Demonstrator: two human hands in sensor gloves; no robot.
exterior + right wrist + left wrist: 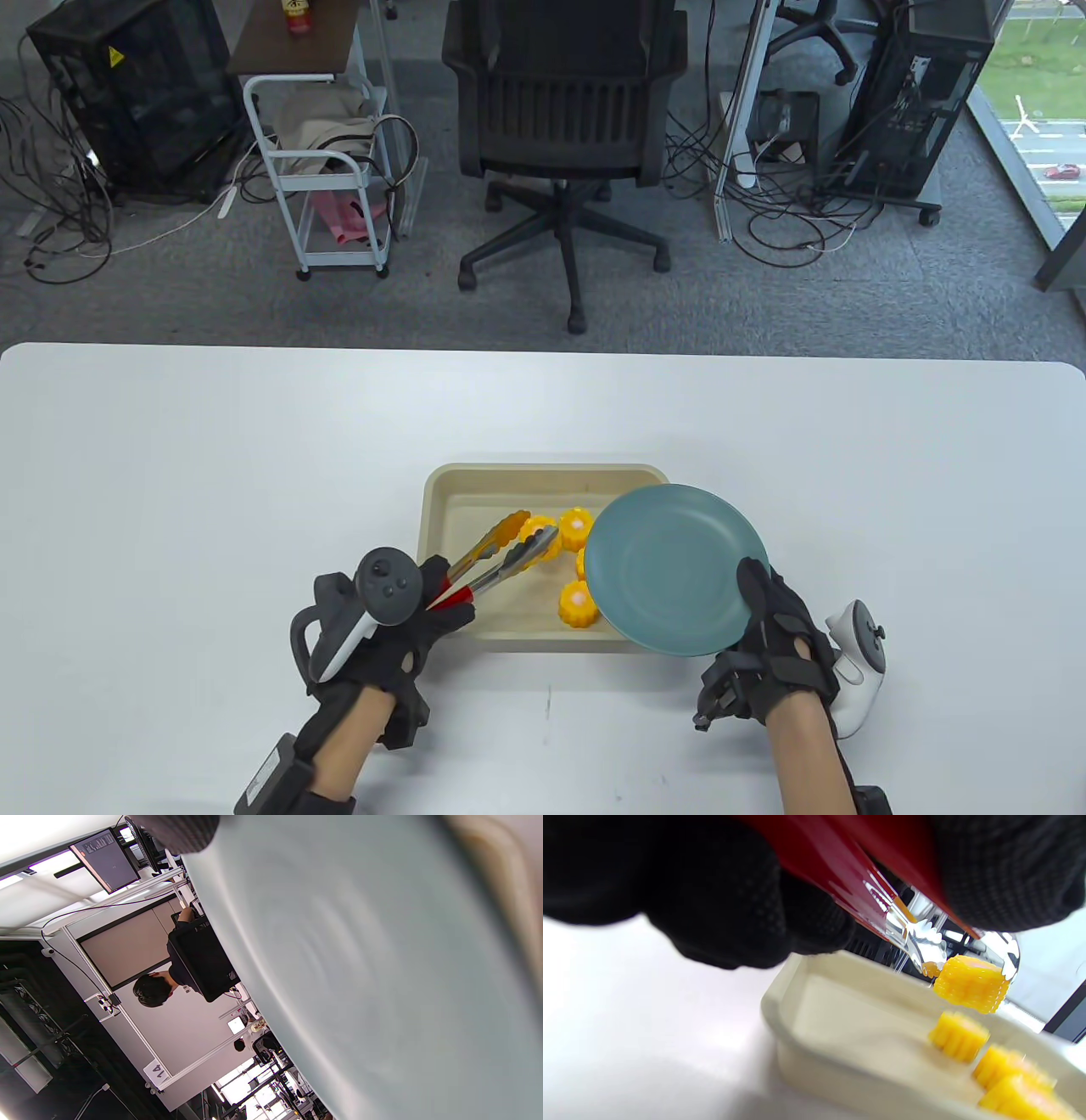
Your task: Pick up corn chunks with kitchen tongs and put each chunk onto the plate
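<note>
Yellow corn chunk (971,989) hanging lifted between the metal tips of the kitchen tongs (501,556), above the left half of the beige tray (543,474) near the desk's front edge; judging it light, firm and ribbed, likely plastic, so liable to slip or roll unless pinched across its rounded kernel sides. Gripping the red tong handles: left hand (386,632), fingers curled round them and squeezing. Pinching the near rim of the teal plate (674,569): right hand (776,654), thumb on top, holding the plate tilted over the tray's right side, nothing on it yet. Counting four chunks in all: one in the tongs, three resting in the tray toward its right, one partly hidden under the plate's edge. Counting one plate, one tray, one pair of tongs
</note>
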